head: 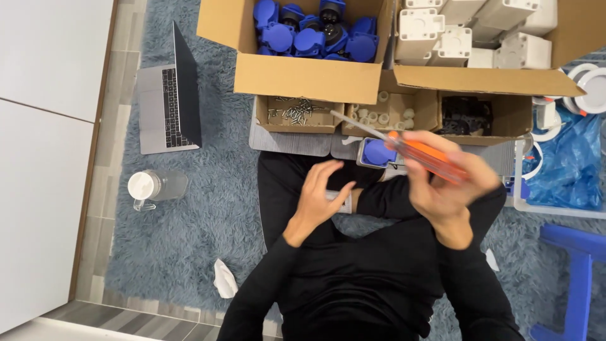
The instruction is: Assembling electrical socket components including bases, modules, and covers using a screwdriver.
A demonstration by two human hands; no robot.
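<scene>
My right hand [447, 183] grips an orange-handled screwdriver [424, 155], its metal shaft pointing up-left toward the small boxes. Just beyond its handle a blue and grey socket part [376, 152] sits on my lap. My left hand [317, 194] hovers over my legs with its fingers spread, holding nothing, close to a small white piece partly hidden beneath it. I sit on the carpet in black clothes.
Cardboard boxes stand ahead: blue socket covers [309, 35], white housings [467, 31], screws [297, 112], small white pieces [379, 113], black parts [466, 117]. An open laptop [169, 95] and a clear jar [154, 186] lie left. A blue bag [568, 164] and blue stool [577, 278] are right.
</scene>
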